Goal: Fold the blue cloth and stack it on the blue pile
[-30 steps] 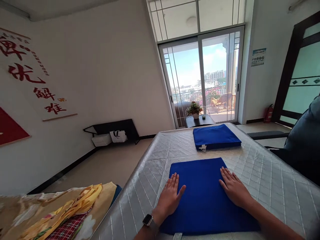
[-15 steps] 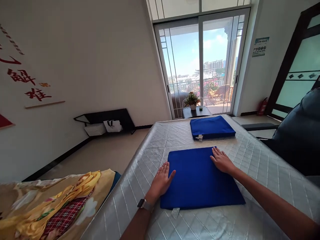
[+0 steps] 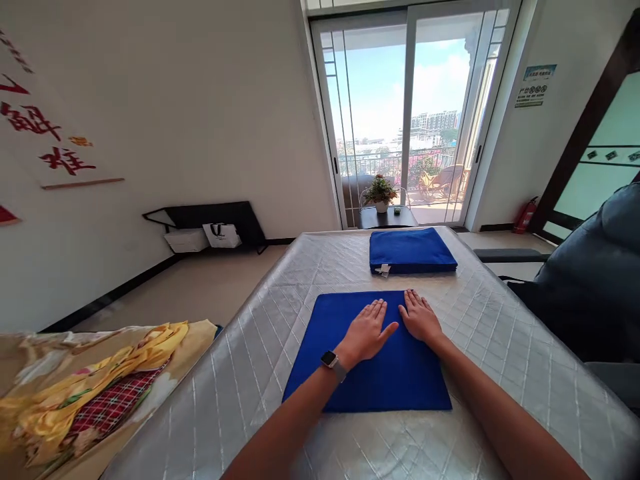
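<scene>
This looks like a room in a home or a guesthouse, though a posted notice (image 3: 533, 85) and a fire extinguisher (image 3: 523, 215) by the wall hint at something more institutional. A quilted silver mattress (image 3: 240, 373) fills the floor space. Sliding glass doors (image 3: 400, 120) open onto a balcony with chairs and city buildings beyond. Red calligraphy (image 3: 45, 140) decorates the white wall, and a potted plant (image 3: 380, 193) sits on a small dark table.
</scene>
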`<state>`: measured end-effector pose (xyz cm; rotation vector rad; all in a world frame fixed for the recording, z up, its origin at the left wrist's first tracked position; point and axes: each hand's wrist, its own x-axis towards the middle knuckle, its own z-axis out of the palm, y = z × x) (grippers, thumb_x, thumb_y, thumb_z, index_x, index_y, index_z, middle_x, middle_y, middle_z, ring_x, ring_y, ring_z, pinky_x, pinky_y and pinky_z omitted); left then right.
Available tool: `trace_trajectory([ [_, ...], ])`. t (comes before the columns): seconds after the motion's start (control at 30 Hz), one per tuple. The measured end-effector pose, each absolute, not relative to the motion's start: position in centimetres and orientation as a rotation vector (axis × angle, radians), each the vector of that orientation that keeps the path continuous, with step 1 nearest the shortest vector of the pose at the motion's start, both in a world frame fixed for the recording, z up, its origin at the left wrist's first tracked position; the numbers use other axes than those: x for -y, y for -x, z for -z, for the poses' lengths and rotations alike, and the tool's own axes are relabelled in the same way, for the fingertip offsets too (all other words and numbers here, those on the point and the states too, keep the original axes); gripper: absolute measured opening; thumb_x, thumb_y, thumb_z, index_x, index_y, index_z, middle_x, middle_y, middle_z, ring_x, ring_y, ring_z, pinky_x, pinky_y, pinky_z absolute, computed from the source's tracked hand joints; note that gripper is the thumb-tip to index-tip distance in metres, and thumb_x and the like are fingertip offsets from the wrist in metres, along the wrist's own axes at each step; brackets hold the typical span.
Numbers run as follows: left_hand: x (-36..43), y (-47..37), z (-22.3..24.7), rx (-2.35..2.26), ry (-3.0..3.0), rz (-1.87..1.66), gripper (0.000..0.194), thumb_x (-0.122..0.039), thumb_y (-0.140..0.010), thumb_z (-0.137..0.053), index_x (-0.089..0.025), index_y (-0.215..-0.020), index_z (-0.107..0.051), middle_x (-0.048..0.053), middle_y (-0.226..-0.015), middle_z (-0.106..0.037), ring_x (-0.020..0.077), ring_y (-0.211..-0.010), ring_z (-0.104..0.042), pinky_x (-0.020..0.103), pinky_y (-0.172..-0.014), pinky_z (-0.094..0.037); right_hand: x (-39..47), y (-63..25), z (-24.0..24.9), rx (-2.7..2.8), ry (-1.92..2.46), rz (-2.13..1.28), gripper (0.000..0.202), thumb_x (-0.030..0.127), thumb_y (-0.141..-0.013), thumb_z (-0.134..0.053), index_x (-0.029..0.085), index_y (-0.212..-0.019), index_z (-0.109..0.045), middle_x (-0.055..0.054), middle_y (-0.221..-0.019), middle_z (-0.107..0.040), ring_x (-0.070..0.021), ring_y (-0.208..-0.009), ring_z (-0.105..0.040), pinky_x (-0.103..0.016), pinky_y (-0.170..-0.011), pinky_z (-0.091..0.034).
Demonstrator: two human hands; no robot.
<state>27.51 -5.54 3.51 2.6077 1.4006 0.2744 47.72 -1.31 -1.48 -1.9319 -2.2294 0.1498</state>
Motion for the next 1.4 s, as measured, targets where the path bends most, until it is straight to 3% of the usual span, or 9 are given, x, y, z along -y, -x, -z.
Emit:
trace_trajectory([
  [0.2,2.6,-33.8,-1.1,-1.382,-2.538,-0.349,0.091,-0.069,-0.098,-0.003,-0.008,-0.161,-0.027,0.020,-0.167,-0.025,0.0281,-0.157,-0.020,0.047,-0.129,-0.018,1.1,-48.2,2.5,2.298,1.877,-0.057,0.060,0.032,-0.105,-0.025,0.010,-0.161,-0.031,-0.011,-0.168,-0.023,-0.0213,-0.156,-0.018,-0.040,-0.127,-0.018],
  [0.43,2.5,-21.9,-1.3,-1.697,-2.387,-0.268,0.090,-0.071,-0.099,-0.012,-0.008,-0.160,-0.029,0.013,-0.169,-0.022,0.0249,-0.158,-0.015,0.041,-0.130,-0.012,0.8,-47.9,2.6,2.267,1.950,-0.035,0.065,0.039,-0.106,-0.020,0.006,-0.161,-0.028,-0.010,-0.168,-0.024,-0.0220,-0.156,-0.020,-0.042,-0.127,-0.018],
  [0.6,2.7,-12.9,-1.6,-1.959,-2.230,-0.275,0.091,-0.068,-0.100,-0.009,-0.001,-0.159,-0.025,0.020,-0.168,-0.021,0.0286,-0.157,-0.019,0.045,-0.129,-0.013,0.7,-48.1,3.0,2.275,1.945,-0.019,0.065,0.038,-0.105,-0.018,0.005,-0.161,-0.027,-0.009,-0.168,-0.022,-0.0221,-0.156,-0.019,-0.043,-0.127,-0.019],
  [0.87,2.9,-11.9,-0.6,-2.010,-2.227,-0.333,0.088,-0.067,-0.100,-0.015,-0.003,-0.158,-0.031,0.020,-0.166,-0.030,0.0298,-0.156,-0.024,0.045,-0.128,-0.019,1.3,-47.9,2.4,2.195,1.905,-0.053,0.065,0.037,-0.104,-0.022,0.005,-0.159,-0.034,-0.014,-0.165,-0.030,-0.0244,-0.154,-0.024,-0.043,-0.126,-0.022],
  [1.0,3.8,-12.0,-2.7,-1.977,-2.283,-0.500,0.073,-0.060,-0.101,-0.027,-0.012,-0.154,-0.042,0.016,-0.162,-0.040,0.0317,-0.154,-0.028,0.050,-0.127,-0.023,2.9,-47.4,0.0,2.096,1.700,0.052,0.052,0.034,-0.101,-0.032,0.023,-0.145,-0.057,-0.008,-0.156,-0.050,-0.0325,-0.150,-0.035,-0.054,-0.124,-0.027],
  [1.1,5.9,-12.0,-6.2,-1.861,-2.321,-0.600,0.058,-0.054,-0.102,-0.033,-0.017,-0.139,-0.057,0.015,-0.148,-0.056,0.0323,-0.145,-0.042,0.050,-0.122,-0.032,6.1,-47.8,-2.4,2.115,1.501,0.087,0.043,0.033,-0.098,-0.035,0.032,-0.121,-0.071,-0.004,-0.139,-0.065,-0.0351,-0.133,-0.057,-0.055,-0.114,-0.043],
  [1.2,10.1,-11.6,-9.0,-1.650,-2.292,-0.534,0.041,-0.050,-0.101,-0.038,-0.023,-0.112,-0.066,0.008,-0.123,-0.068,0.0246,-0.115,-0.063,0.040,-0.104,-0.048,11.4,-49.6,-3.9,2.228,1.308,-0.167,0.034,0.037,-0.097,-0.040,0.042,-0.107,-0.072,0.000,-0.114,-0.073,-0.0294,-0.107,-0.071,-0.046,-0.095,-0.060],
  [1.27,13.7,-10.9,-9.5,-1.514,-2.265,-0.389,0.029,-0.051,-0.096,-0.049,-0.028,-0.099,-0.065,0.002,-0.110,-0.069,0.0208,-0.098,-0.066,0.034,-0.090,-0.051,15.1,-51.5,-3.9,2.301,1.222,-0.400,0.024,0.042,-0.092,-0.049,0.052,-0.104,-0.068,0.005,-0.104,-0.073,-0.0265,-0.094,-0.075,-0.042,-0.082,-0.065],
  [1.4,20.0,-9.4,-7.6,-1.502,-2.116,-0.189,0.022,-0.047,-0.077,-0.074,-0.038,-0.095,-0.066,-0.006,-0.116,-0.068,0.0218,-0.105,-0.065,0.033,-0.094,-0.050,19.6,-55.4,-1.5,2.363,1.147,-0.592,0.025,0.044,-0.077,-0.068,0.062,-0.093,-0.064,0.010,-0.091,-0.075,-0.0256,-0.075,-0.077,-0.034,-0.065,-0.066],
])
